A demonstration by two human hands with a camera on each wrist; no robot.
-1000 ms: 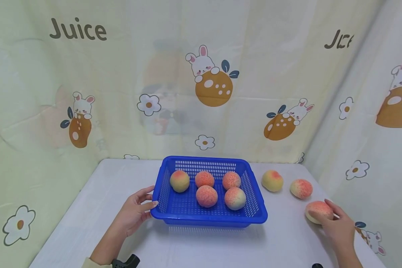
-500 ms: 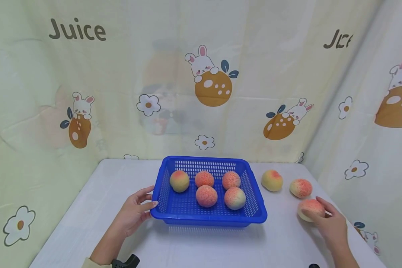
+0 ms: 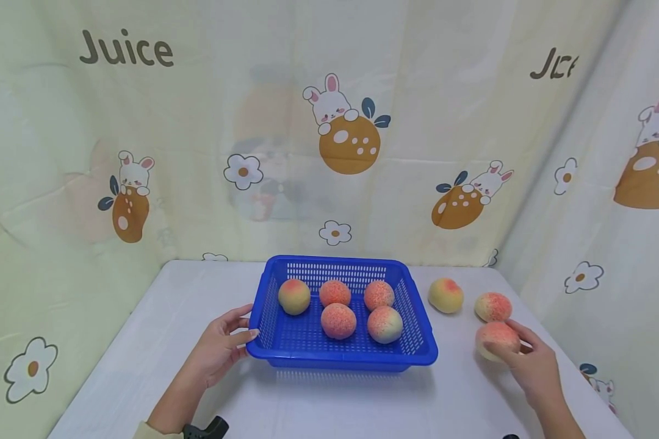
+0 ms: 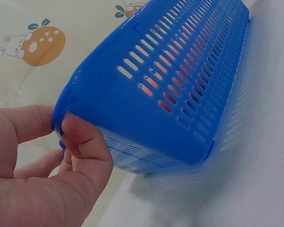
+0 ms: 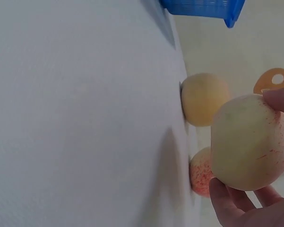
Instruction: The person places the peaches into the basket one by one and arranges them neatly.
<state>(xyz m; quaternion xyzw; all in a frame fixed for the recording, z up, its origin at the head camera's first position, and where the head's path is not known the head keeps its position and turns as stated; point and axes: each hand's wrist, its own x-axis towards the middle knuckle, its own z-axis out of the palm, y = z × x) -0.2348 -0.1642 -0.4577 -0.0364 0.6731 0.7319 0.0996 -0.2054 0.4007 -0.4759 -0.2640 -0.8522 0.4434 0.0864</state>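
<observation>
My left hand grips the left rim of a blue plastic basket, thumb over the edge and fingers behind it. Several peaches lie inside, among them a yellowish one at the left and a speckled pink one near the middle. To the basket's right, my right hand holds a pink-and-cream peach between thumb and fingers. The right wrist view shows this peach raised off the white table, its shadow falling below it.
Two more peaches stand on the white table right of the basket: a yellow one and a red-speckled one, close behind the held peach. A printed curtain hangs behind the table and along its sides.
My right hand has carried its peach leftward and slightly away from me, toward the basket. The left hand and the basket have stayed in place.
</observation>
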